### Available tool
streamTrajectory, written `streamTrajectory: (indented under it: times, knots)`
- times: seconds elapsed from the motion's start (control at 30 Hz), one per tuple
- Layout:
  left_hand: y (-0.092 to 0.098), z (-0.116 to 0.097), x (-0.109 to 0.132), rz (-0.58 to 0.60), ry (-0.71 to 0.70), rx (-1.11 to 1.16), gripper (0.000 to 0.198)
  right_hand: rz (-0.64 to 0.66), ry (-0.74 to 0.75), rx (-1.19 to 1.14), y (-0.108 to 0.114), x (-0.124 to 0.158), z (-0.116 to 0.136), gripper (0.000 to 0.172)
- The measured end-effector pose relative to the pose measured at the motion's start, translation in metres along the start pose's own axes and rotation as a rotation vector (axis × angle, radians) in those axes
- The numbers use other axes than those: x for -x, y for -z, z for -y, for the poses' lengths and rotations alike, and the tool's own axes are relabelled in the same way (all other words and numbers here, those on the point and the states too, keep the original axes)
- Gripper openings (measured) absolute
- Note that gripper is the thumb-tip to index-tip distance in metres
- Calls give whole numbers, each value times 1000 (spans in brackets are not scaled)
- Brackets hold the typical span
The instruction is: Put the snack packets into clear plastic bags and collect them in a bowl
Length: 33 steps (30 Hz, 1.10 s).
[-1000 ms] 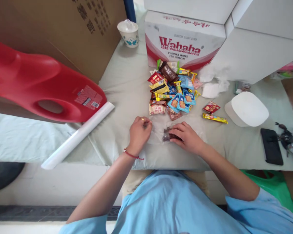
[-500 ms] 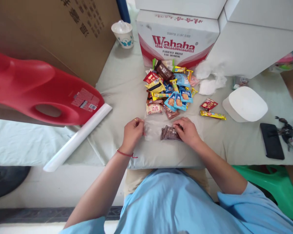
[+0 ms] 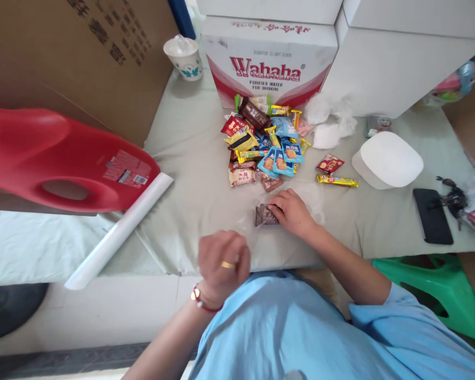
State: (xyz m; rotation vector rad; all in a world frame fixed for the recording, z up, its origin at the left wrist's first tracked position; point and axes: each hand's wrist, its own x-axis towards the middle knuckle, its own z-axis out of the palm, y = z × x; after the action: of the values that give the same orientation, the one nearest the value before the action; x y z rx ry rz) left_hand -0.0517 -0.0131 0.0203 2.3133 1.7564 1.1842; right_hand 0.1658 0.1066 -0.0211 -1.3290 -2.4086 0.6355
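My right hand (image 3: 291,212) rests at the front part of the table, its thumb and fingers gripping brown-wrapped snack packets (image 3: 264,216) inside a clear plastic bag. The bag's thin film (image 3: 315,198) spreads on both sides of the hand. Closer to my body, my left hand (image 3: 224,261) is raised and curled into a fist, back towards me, with a ring showing. Whatever its fingers may hold is hidden. Just beyond the bag lies a pile of wrapped snacks (image 3: 257,142) in several colours.
Right of the pile are a red packet (image 3: 330,163), a yellow snack stick (image 3: 337,181), a white container (image 3: 388,160) and a black phone (image 3: 433,216). A Wahaha carton (image 3: 269,58) stands behind. At left are a paper cup (image 3: 184,59), a red jug (image 3: 75,153) and a white roll (image 3: 121,232).
My left hand has let go of the bag's left edge, drawn back towards my body and curled over. My right hand stays on the brown packets; the view has shifted slightly.
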Motion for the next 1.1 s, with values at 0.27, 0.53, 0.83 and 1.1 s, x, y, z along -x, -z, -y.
streamTrajectory:
  times: [0.27, 0.53, 0.83, 1.1]
  knots:
    - [-42, -3, -10, 347, 108, -187, 29, 76, -8, 33, 4, -1, 3, 22]
    - [-20, 29, -9, 171, 255, -413, 21, 62, 7, 23, 1, -1, 2, 23]
    - [-45, -21, 5, 187, -255, -121, 38, 65, 40, 75, -1, -2, 5, 23]
    - [-76, 4, -2, 391, -101, -168, 41, -194, 36, 64, 21, -20, -9, 32]
